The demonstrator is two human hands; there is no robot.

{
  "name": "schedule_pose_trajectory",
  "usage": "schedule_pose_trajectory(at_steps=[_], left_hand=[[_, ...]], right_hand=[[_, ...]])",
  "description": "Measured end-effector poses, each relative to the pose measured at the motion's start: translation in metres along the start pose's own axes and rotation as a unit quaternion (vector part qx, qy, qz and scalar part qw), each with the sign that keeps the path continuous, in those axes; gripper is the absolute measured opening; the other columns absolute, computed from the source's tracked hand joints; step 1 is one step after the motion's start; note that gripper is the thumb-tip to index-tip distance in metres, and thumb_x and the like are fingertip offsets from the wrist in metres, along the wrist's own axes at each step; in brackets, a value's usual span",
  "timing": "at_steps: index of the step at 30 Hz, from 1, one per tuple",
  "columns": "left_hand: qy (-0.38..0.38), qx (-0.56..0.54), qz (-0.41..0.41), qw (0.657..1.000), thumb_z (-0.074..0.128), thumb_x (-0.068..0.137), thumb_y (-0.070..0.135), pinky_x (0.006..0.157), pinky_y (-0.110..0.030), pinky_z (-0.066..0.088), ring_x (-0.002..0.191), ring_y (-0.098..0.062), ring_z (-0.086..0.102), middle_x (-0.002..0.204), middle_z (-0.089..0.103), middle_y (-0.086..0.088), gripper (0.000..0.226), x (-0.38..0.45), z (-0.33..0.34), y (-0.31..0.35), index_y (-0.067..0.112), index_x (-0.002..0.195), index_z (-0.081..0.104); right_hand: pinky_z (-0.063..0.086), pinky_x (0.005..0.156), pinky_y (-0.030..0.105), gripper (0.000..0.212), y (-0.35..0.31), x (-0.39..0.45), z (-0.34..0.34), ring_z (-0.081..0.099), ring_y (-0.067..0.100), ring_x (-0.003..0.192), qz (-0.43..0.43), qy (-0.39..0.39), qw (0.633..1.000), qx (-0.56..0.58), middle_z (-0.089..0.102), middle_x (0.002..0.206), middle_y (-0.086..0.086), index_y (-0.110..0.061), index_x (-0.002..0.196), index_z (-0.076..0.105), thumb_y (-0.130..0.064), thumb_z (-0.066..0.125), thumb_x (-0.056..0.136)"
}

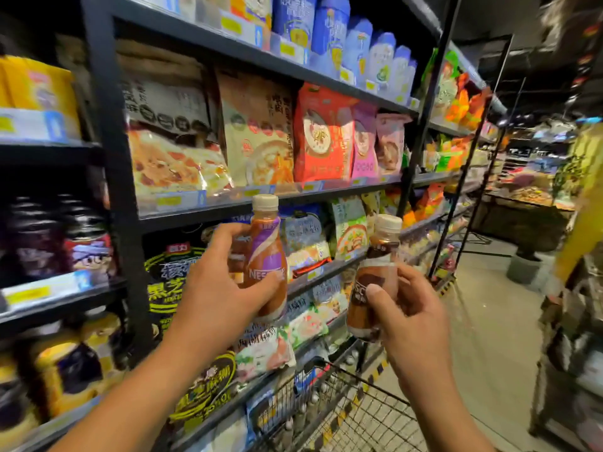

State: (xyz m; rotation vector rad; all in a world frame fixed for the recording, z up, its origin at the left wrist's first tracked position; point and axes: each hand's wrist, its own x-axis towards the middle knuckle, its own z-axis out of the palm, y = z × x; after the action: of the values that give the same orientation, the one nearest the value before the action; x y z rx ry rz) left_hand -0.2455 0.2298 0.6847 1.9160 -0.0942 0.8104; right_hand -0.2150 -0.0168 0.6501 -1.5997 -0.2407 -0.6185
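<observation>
My left hand (222, 282) grips a coffee bottle with a purple and brown label (266, 256) and a cream cap, held upright in front of the shelves. My right hand (411, 308) grips a second coffee bottle with a brown label (375, 278), also cream-capped, tilted slightly to the right. The two bottles are held side by side at about chest height, a short gap between them. Fingers hide the lower part of each label.
Dark metal shelving (107, 158) on the left holds packaged food bags, tins and jars. A wire shopping cart (342, 415) stands below my hands with several bottles inside. The aisle floor (489, 321) runs to the right, with more racks beyond.
</observation>
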Motion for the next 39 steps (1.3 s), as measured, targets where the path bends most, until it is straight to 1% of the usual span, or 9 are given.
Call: schedule_pose_trajectory(at_steps=[7, 11, 14, 18, 23, 28, 31, 36, 39], left_hand=[[0.059, 0.041, -0.009, 0.997, 0.089, 0.078, 0.022, 0.084, -0.038, 0.060, 0.091, -0.004, 0.072, 0.106, 0.071, 0.021, 0.056, -0.011, -0.108, -0.015, 0.044, 0.119, 0.057], [0.106, 0.089, -0.015, 0.990, 0.088, 0.079, 0.019, 0.082, -0.030, 0.057, 0.093, -0.002, 0.071, 0.106, 0.070, 0.027, 0.054, -0.021, -0.177, -0.028, 0.045, 0.115, 0.058], [0.142, 0.122, -0.026, 0.982, 0.088, 0.078, 0.021, 0.078, -0.023, 0.055, 0.091, -0.003, 0.070, 0.105, 0.069, 0.029, 0.055, -0.029, -0.229, -0.038, 0.050, 0.111, 0.057], [0.176, 0.159, -0.052, 0.970, 0.087, 0.079, 0.023, 0.077, -0.024, 0.055, 0.092, 0.000, 0.069, 0.104, 0.068, 0.029, 0.054, -0.040, -0.292, -0.051, 0.049, 0.113, 0.055], [0.201, 0.200, -0.083, 0.955, 0.086, 0.080, 0.017, 0.078, -0.026, 0.055, 0.092, -0.001, 0.069, 0.105, 0.068, 0.028, 0.054, -0.054, -0.355, -0.067, 0.042, 0.118, 0.057], [0.213, 0.187, -0.152, 0.947, 0.081, 0.073, 0.029, 0.074, -0.038, 0.059, 0.081, -0.015, 0.075, 0.098, 0.077, 0.006, 0.045, -0.053, -0.401, -0.094, 0.045, 0.111, 0.062], [0.210, 0.185, -0.206, 0.938, 0.080, 0.080, 0.022, 0.070, -0.036, 0.056, 0.077, -0.017, 0.075, 0.086, 0.079, 0.000, 0.029, -0.037, -0.419, -0.106, 0.033, 0.104, 0.069], [0.205, 0.161, -0.264, 0.929, 0.080, 0.072, 0.037, 0.064, -0.042, 0.057, 0.073, -0.025, 0.069, 0.085, 0.075, -0.008, 0.031, 0.003, -0.429, -0.114, 0.019, 0.095, 0.069], [0.202, 0.144, -0.265, 0.932, 0.081, 0.080, 0.029, 0.065, -0.043, 0.062, 0.067, -0.022, 0.065, 0.066, 0.067, 0.000, 0.021, 0.027, -0.428, -0.120, 0.013, 0.086, 0.069]], right_hand=[[0.061, 0.087, 0.047, 0.032, -0.028, -0.018, 0.106, 0.074, 0.019, 0.100, -0.021, -0.124, 0.990, 0.063, 0.079, 0.102, -0.006, -0.050, 0.104, 0.070, -0.024, 0.082, 0.090], [0.057, 0.084, 0.033, 0.032, -0.040, -0.039, 0.180, 0.073, 0.014, 0.104, 0.001, -0.175, 0.978, 0.114, 0.078, 0.108, -0.006, -0.036, 0.115, 0.070, -0.031, 0.084, 0.086], [0.057, 0.089, 0.035, 0.037, -0.052, -0.060, 0.234, 0.071, 0.007, 0.104, 0.014, -0.217, 0.967, 0.129, 0.076, 0.110, -0.011, -0.038, 0.115, 0.069, -0.041, 0.085, 0.082], [0.058, 0.087, 0.034, 0.030, -0.070, -0.089, 0.297, 0.072, 0.009, 0.099, 0.002, -0.278, 0.951, 0.135, 0.077, 0.104, -0.011, -0.043, 0.112, 0.069, -0.038, 0.083, 0.086], [0.058, 0.083, 0.028, 0.026, -0.091, -0.123, 0.361, 0.073, 0.010, 0.095, 0.010, -0.340, 0.926, 0.163, 0.078, 0.102, -0.009, -0.029, 0.114, 0.072, -0.021, 0.080, 0.091], [0.059, 0.077, 0.036, 0.010, -0.103, -0.141, 0.406, 0.073, 0.012, 0.088, 0.042, -0.377, 0.912, 0.155, 0.078, 0.093, -0.008, -0.030, 0.106, 0.075, -0.026, 0.074, 0.097], [0.060, 0.078, 0.048, 0.009, -0.113, -0.139, 0.431, 0.074, 0.020, 0.085, 0.062, -0.390, 0.910, 0.127, 0.079, 0.090, -0.001, -0.025, 0.093, 0.079, -0.029, 0.072, 0.096], [0.050, 0.063, 0.034, 0.035, -0.124, -0.115, 0.473, 0.068, 0.030, 0.071, 0.107, -0.404, 0.903, 0.101, 0.071, 0.082, 0.021, 0.002, 0.085, 0.072, -0.032, 0.071, 0.093], [0.050, 0.062, 0.038, 0.033, -0.126, -0.098, 0.496, 0.064, 0.022, 0.068, 0.130, -0.393, 0.906, 0.092, 0.062, 0.072, 0.010, -0.005, 0.076, 0.061, -0.032, 0.074, 0.089]])
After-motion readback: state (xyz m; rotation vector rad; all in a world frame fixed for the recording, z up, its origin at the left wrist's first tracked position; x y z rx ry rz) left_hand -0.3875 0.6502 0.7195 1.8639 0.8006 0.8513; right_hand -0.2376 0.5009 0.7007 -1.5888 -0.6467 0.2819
